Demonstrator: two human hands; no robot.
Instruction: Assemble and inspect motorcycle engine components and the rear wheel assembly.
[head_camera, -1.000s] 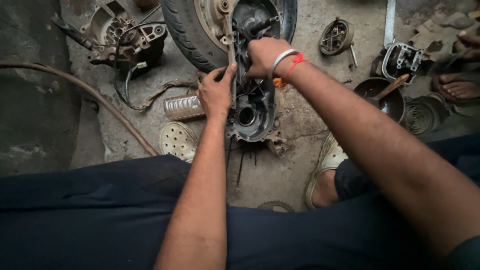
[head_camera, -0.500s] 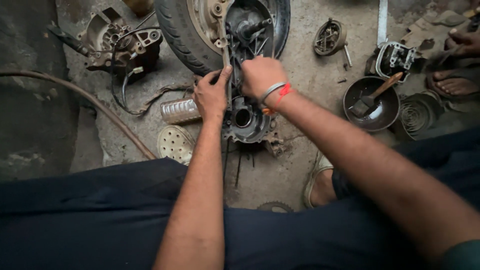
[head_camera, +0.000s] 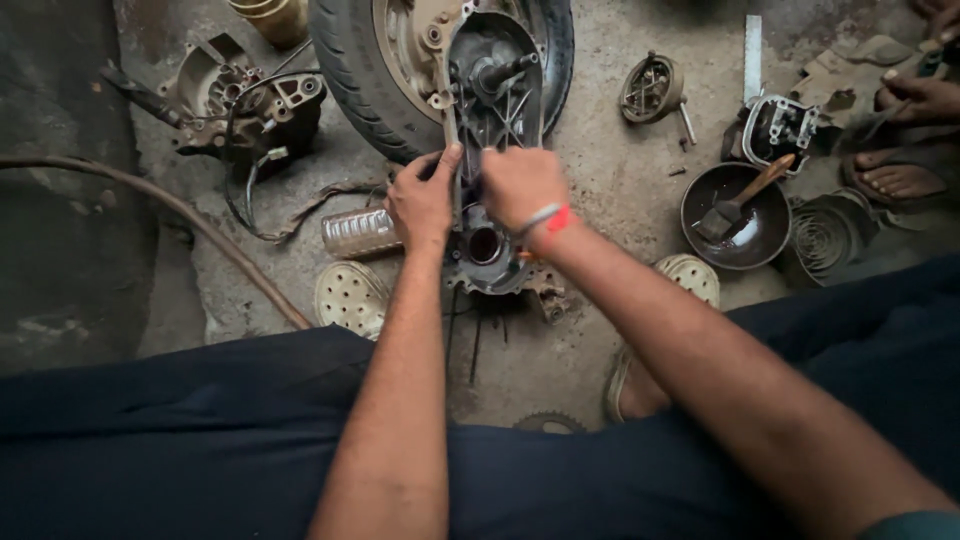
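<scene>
both hands clamp the engine casing (head_camera: 492, 150) lying on the floor against the rear wheel (head_camera: 390, 70), left hand (head_camera: 425, 200) gripping its left edge, right hand (head_camera: 520, 185) closed over the middle; it looks heavy, rigid, greasy, best held by the rims.

Left hand (head_camera: 424, 203) and right hand (head_camera: 522, 186) curled, side by side

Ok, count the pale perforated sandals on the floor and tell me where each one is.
2. One sandal lies below the left hand, beside the clear bottle. The other sandal lies left of the dark bowl, partly behind the right forearm. More could be hidden under the legs.
</scene>
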